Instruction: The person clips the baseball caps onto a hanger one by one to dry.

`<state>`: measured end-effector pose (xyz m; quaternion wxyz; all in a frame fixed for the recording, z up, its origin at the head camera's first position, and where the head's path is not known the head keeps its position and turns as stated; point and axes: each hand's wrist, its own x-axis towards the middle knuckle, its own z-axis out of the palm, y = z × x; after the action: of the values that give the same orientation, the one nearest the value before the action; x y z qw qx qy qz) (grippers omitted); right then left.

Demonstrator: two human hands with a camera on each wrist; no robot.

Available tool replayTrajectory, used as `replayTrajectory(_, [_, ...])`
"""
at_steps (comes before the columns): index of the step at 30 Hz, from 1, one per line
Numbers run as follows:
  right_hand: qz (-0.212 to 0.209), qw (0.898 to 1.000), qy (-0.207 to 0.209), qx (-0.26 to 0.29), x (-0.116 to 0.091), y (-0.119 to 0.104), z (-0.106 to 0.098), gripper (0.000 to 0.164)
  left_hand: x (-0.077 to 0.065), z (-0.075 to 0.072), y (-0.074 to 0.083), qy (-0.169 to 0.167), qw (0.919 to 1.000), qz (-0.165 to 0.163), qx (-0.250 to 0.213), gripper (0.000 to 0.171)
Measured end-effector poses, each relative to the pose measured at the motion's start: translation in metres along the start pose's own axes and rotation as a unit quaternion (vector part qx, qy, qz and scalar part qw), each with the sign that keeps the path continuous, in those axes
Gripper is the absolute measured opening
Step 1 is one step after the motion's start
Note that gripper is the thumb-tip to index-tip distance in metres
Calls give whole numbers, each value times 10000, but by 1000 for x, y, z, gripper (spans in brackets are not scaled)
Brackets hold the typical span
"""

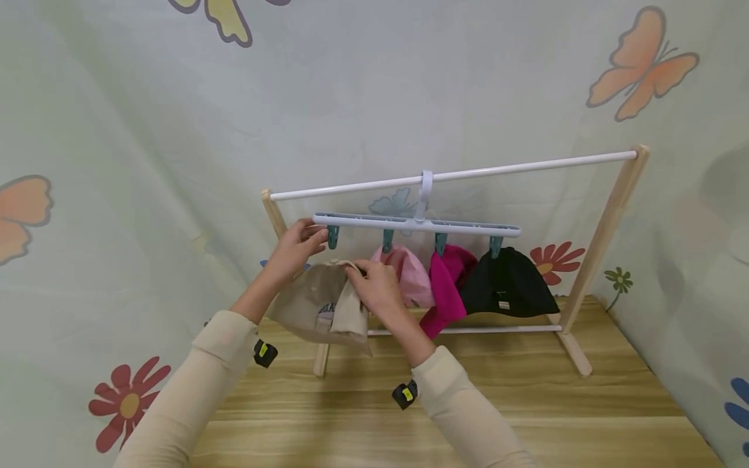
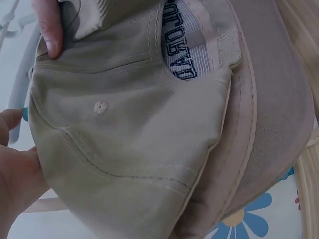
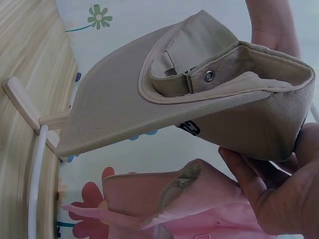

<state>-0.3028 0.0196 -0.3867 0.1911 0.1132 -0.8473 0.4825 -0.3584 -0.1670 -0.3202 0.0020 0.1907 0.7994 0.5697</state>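
My right hand grips the beige baseball cap near the top of its crown. The cap's brim and the strap opening at its back show in the right wrist view. At the left end of the pale blue clip hanger, my left hand has its thumb and fingers bent at the end teal clip. The cap is just below that clip. In the left wrist view the cap covers most of the left fingers and the clip.
The hanger hooks over the white rail of a wooden rack. A pink cap, a magenta cap and a black hat hang from its other clips. Beneath lies a wood-grain table, with a patterned cloth wall behind.
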Motion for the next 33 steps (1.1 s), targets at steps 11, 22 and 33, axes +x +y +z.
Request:
replayTrajectory(11, [64, 9999, 60, -55, 0, 3, 0, 23, 7, 7, 1, -108, 9991, -20, -420, 37])
replayTrajectory(22, [93, 9999, 8, -48, 0, 3, -1, 21, 4, 7, 3, -301, 9948, -241, -945, 34])
replayTrajectory(33, [134, 9998, 50, -144, 2, 8, 0, 21, 3, 5, 5, -452, 9885, -419, -1378, 38])
